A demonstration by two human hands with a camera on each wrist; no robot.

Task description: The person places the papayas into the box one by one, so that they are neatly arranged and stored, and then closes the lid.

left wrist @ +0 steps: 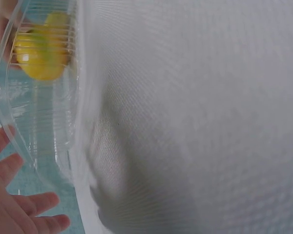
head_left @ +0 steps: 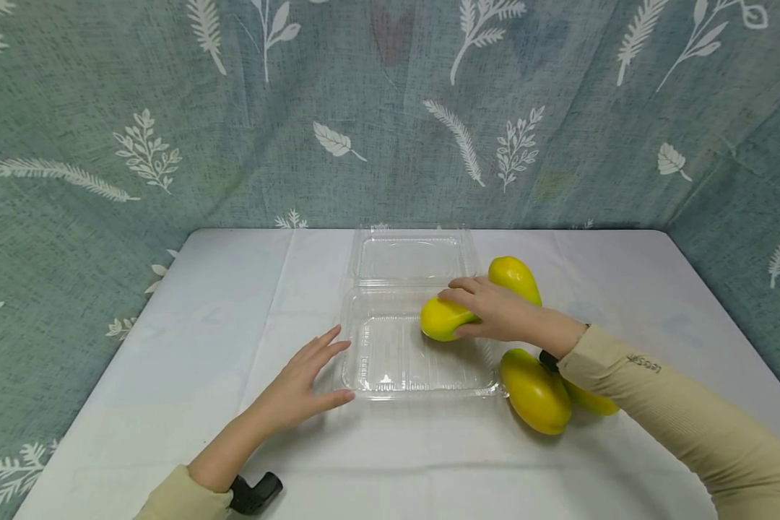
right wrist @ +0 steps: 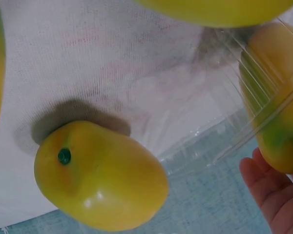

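My right hand [head_left: 503, 312] grips a yellow mango [head_left: 440, 319] with green patches, fingers over its top and thumb on the near side. This mango is over the right half of a clear plastic clamshell box [head_left: 383, 365], whose lid [head_left: 411, 258] lies folded back towards the curtain. In the right wrist view the held mango [right wrist: 278, 97] shows behind the box's ribbed wall. My left hand [head_left: 299, 386] has its fingers spread at the box's left side, holding nothing; the left wrist view shows its fingertips [left wrist: 36, 202] near the rim.
Right of the box lie more mangoes: one at the back [head_left: 513, 276], one in front [head_left: 536, 393], and another [head_left: 591, 399] partly under the right sleeve [head_left: 676, 404]. A white cloth [head_left: 429, 455] covers the table. A leaf-patterned curtain [head_left: 266, 130] surrounds its back and sides.
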